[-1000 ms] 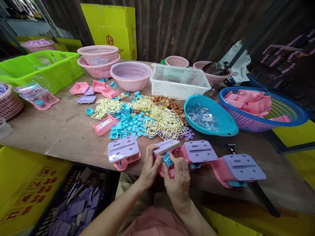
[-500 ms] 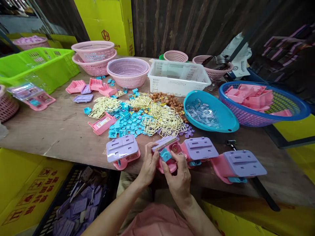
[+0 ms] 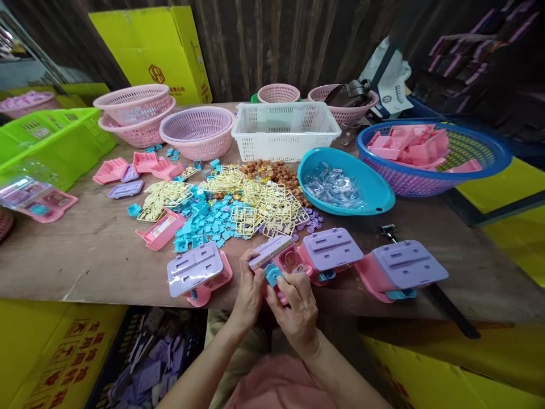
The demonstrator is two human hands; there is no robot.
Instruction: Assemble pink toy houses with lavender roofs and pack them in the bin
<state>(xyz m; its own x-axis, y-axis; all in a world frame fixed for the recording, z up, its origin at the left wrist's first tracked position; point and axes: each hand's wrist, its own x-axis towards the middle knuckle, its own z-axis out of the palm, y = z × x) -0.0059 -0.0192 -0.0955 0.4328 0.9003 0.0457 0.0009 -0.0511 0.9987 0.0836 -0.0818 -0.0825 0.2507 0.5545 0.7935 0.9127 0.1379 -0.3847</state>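
A small pink toy piece (image 3: 284,266) with a lilac top and a blue part on its front sits at the table's near edge, gripped by both hands. My left hand (image 3: 249,292) clasps its left side. My right hand (image 3: 297,309) grips it from below and right, thumb on the blue part. Three similar pink toys with lilac tops stand along the same edge: one (image 3: 196,272) to the left, one (image 3: 330,253) just right, another (image 3: 400,268) farther right.
Heaps of blue parts (image 3: 210,221), cream frames (image 3: 264,207) and brown bits (image 3: 272,169) lie mid-table. Behind stand a teal bowl (image 3: 380,199), a blue basket (image 3: 489,156) of pink shells, a white basket (image 3: 283,130), pink baskets (image 3: 198,130) and a green crate (image 3: 55,142). A crate of lilac pieces (image 3: 145,369) sits below.
My hands stay on the same toy piece; the right thumb has shifted over the blue part. The view has swung slightly, moving everything left and down in frame.
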